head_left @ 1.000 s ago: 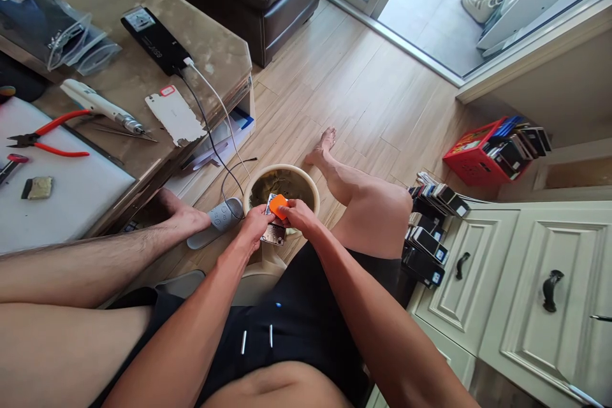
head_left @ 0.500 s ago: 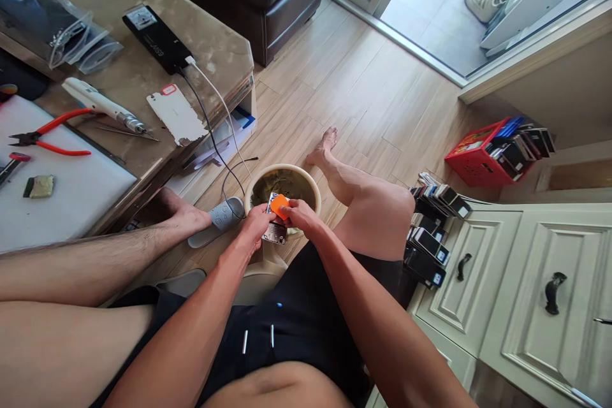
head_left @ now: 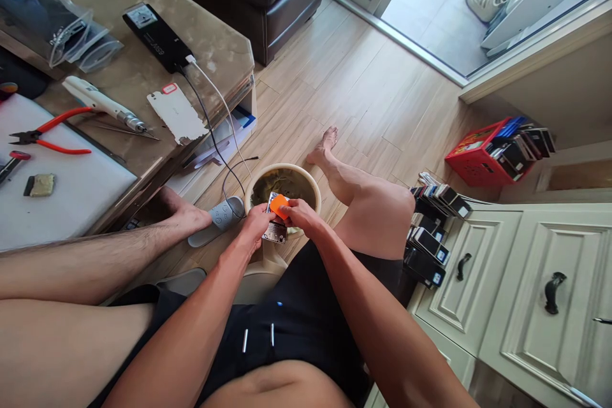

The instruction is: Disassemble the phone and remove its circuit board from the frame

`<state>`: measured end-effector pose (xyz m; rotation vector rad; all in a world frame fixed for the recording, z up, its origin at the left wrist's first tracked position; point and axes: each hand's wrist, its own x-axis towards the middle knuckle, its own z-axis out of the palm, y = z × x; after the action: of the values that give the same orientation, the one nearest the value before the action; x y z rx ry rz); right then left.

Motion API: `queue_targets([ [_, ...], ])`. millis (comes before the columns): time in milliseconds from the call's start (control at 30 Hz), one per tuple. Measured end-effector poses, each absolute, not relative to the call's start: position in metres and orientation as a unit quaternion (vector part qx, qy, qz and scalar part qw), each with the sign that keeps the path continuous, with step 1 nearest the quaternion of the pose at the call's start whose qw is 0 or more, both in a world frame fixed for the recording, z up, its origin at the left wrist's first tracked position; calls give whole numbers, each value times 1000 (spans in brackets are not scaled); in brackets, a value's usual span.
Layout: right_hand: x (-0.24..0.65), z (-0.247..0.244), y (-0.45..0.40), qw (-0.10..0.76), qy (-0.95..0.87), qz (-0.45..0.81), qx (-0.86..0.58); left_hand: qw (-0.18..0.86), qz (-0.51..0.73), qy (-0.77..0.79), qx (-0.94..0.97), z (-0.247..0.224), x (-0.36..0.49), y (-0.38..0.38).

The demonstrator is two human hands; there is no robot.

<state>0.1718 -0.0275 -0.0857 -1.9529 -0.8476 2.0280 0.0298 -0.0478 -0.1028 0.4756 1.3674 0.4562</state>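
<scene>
My left hand is closed on the left edge of a small phone-sized device with exposed metal and circuit parts. Between the fingers of my right hand is a flat orange scraper-like piece, pressed against the upper part of the device. Both hands are over the near rim of a cream round bin with dark scraps inside. My fingers partly cover the device, and the scraper's working edge is too small to make out.
On the table at left lie red-handled cutters, a white pen-like screwdriver, a white plate and a black power bank. Cables hang down beside the bin. Stacked phones and a red box stand at right by white drawers.
Almost nothing differs. Both hands keep their hold on the device and the orange piece, with at most a tiny shift.
</scene>
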Motion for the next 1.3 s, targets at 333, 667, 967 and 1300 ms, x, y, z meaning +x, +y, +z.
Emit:
queue_targets([
  [333, 170, -91, -27, 100, -250, 694, -668, 728, 198, 616, 227, -106, 30, -47],
  [667, 165, -99, -25, 133, -149, 729, -654, 723, 207, 612, 245, -114, 31, -46],
  [967, 158, -101, -26, 155, -94, 724, -666, 728, 184, 616, 240, -118, 29, -45],
  [1300, 156, -106, -26, 158, -79, 702, -690, 741, 100, 626, 221, -115, 24, -34],
])
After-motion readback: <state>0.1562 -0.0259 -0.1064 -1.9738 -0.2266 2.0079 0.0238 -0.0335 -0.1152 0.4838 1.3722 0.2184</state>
